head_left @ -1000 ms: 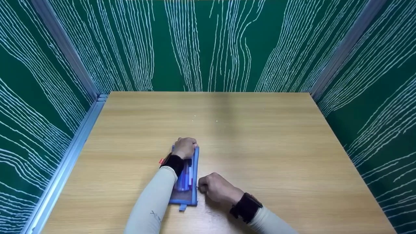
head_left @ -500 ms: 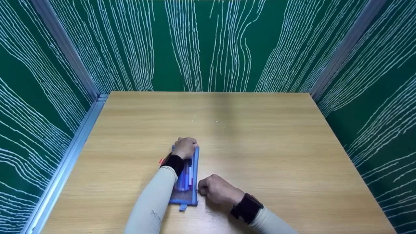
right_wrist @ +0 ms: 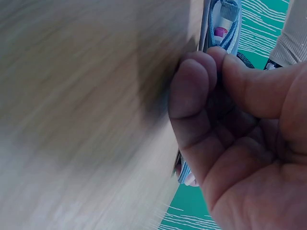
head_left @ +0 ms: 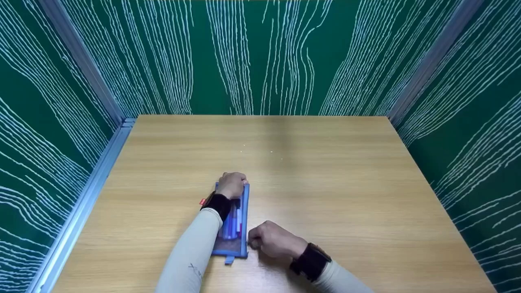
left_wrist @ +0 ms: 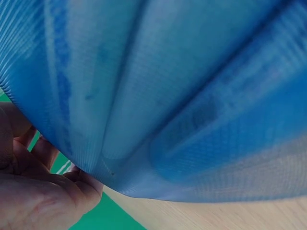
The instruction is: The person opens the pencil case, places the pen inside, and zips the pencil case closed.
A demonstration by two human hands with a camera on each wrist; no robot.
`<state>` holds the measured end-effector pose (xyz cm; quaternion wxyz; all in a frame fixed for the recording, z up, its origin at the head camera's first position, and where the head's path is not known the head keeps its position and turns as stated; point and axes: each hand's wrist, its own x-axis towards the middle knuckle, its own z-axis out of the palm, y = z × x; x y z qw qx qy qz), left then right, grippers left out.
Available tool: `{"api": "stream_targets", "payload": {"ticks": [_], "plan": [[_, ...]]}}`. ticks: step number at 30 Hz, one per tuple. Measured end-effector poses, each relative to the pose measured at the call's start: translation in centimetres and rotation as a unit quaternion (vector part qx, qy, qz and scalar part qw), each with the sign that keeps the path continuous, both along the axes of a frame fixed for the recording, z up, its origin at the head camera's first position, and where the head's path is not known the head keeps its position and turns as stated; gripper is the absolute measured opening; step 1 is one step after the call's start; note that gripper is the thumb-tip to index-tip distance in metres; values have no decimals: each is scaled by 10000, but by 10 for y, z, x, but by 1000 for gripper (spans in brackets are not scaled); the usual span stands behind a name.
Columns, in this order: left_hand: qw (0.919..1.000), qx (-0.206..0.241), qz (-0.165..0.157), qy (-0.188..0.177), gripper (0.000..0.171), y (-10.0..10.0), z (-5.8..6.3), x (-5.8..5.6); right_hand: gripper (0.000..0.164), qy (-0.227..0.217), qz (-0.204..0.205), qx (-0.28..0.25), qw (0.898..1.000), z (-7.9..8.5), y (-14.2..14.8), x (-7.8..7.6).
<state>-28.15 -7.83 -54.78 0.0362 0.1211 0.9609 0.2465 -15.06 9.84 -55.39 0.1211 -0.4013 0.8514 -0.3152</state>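
Note:
A blue mesh pencil case [head_left: 226, 246] lies lengthwise on the table, with several pens [head_left: 233, 224] showing through it. My left hand [head_left: 232, 184] grips its far end; in the left wrist view the mesh, with long pen shapes behind it, fills most of the picture, and the fingers [left_wrist: 86, 184] hold its edge. At the case's right side, near the front end, my right hand [head_left: 277, 240] has its fingers curled and pinches at the zipper edge. In the right wrist view its thumb and forefinger meet there, hiding the zipper pull; the zipper gapes beyond, showing a purple-and-white marker end [right_wrist: 220, 31].
The wooden table [head_left: 346, 175] has a few tiny white specks beyond the case. Green walls [head_left: 260, 61] with white wavy lines stand at the back and both sides. A red tag [head_left: 202, 201] sticks out left of the case, and a blue tab [head_left: 229, 259] at its front.
My right hand has slid slightly toward the front along the case's right edge, still pinching. My left hand and the case have stayed in place.

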Motion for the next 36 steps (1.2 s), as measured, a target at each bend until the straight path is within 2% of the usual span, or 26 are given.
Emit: {"api": "stream_targets", "payload": {"ticks": [12,16,23,36], "plan": [[10000,54,40,14,22,1,0,-1,20,255,497,-29,9984,1,2,2],[10000,52,42,31,25,1,0,0,18,112,516,19,9986,2,1,2],[9999,-121,39,59,19,0,2,1,19,-23,464,275,9985,3,1,4],[9999,-65,63,-46,20,0,2,2,18,-56,575,343,9977,4,1,4]]}}
